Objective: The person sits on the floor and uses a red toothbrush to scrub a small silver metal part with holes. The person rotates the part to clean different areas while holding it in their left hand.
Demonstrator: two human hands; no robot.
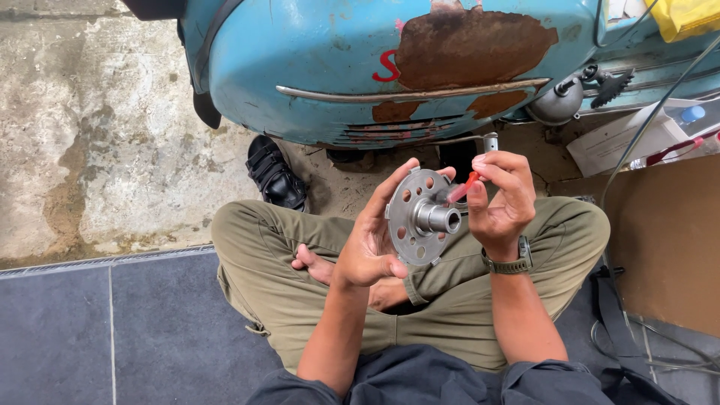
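My left hand (371, 240) is wrapped around the rim of a round metal disc (411, 217), fingers curled along its far-left edge and thumb tucked under the near edge, so the disc stands nearly upright above my lap, its face turned to the right. My right hand (501, 201) is pinched shut on a small red-tipped tool (463, 187), thumb and forefinger squeezing it just beside the disc's upper right edge, with the red tip angled down-left toward the hub. The disc is dull grey steel, flat, ringed with round holes, and a short hollow tube (439, 218) juts from its centre toward my right hand; its mouth looks clean and bright. A grey-green wristwatch (510, 262) sits on my right wrist. Under both hands are my crossed legs in olive trousers (285, 262), a bare foot showing near the left forearm. Beyond the hands, on the far side, a pale blue scooter body (315, 67) fills the top of the view, its paint smooth and curved but broken by large brown rust patches, with a thin chrome strip running along its side. A black sandal (276, 176) lies on the stained, rough concrete floor (97, 135) to the far left. Dark smooth floor tiles (112, 330) lie near left. To the right is a sheet of brown cardboard (667, 240), with a thin grey cable (645, 127) crossing above it.
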